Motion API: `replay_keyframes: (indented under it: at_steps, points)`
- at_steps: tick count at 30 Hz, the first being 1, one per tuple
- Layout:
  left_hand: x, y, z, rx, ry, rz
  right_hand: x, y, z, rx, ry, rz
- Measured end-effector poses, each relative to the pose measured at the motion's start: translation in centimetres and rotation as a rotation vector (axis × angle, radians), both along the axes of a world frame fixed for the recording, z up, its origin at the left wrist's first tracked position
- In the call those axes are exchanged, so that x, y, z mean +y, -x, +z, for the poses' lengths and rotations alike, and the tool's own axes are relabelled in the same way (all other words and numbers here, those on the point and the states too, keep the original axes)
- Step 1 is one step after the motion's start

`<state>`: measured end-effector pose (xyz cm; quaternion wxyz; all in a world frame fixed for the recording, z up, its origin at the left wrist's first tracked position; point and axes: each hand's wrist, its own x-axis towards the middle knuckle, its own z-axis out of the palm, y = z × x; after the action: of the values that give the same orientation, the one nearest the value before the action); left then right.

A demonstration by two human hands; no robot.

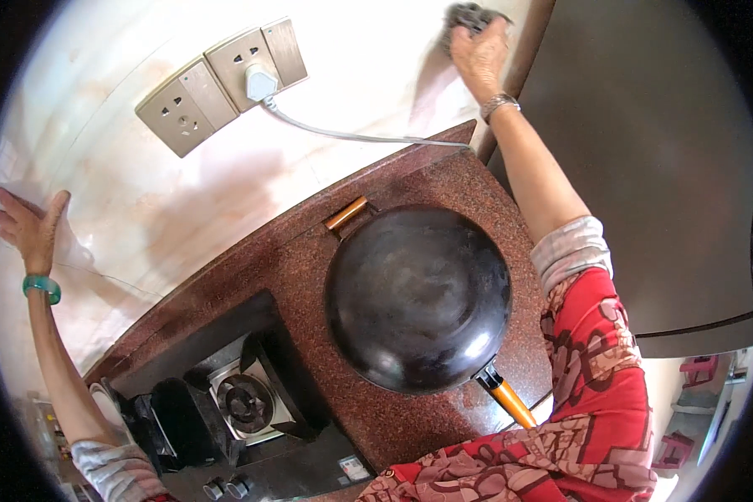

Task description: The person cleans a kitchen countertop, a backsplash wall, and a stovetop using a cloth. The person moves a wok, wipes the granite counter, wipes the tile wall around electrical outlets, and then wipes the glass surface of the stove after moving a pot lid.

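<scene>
My right hand (482, 53) presses a crumpled grey cloth (470, 17) against the pale marble-patterned wall (376, 69), high up by the wall's right edge. The cloth is slightly blurred. At the far left my left hand (31, 229) has its fingers spread and rests on or very near the same wall, holding nothing. Between my arms a dark wok (417, 301) lies upside down on the red-brown granite countertop (314, 351). Its orange wooden handle (513, 405) points towards me, and a small wooden side grip (347, 213) faces the wall.
Two wall sockets (223, 88) sit between my hands; a white plug (261, 83) is in one, its grey cable (364, 137) running right along the counter's upstand. A black gas hob (245, 401) lies lower left. On the right stands a tall dark grey cabinet or refrigerator (652, 176).
</scene>
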<state>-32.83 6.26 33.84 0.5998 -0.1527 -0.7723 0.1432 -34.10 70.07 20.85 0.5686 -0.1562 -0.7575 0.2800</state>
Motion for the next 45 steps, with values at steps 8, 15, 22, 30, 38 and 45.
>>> replay_keyframes:
  at_steps: [8,15,22,30,38,45]
  points:
    - [-0.8,0.5,-0.5,-0.002,-0.072,0.131,-12.1,-2.3,3.0,-0.015,-0.171,0.321]
    - [-0.9,0.7,-0.6,-0.033,-0.125,0.163,-7.0,-1.6,3.4,0.035,0.077,0.422]
    - [-1.3,0.7,-0.5,-0.006,-0.119,0.185,-11.3,-2.1,3.1,-0.041,-0.201,0.328]
    - [-1.1,0.6,-0.7,0.011,-0.075,0.133,-11.2,-3.2,5.4,0.004,0.071,0.466]
    - [-1.0,1.2,-0.8,0.054,-0.084,0.151,-9.1,-0.8,4.1,0.104,0.216,0.525]
    - [0.7,1.2,-0.8,0.113,-0.101,0.107,-10.5,-0.9,0.6,0.08,-0.616,0.15]
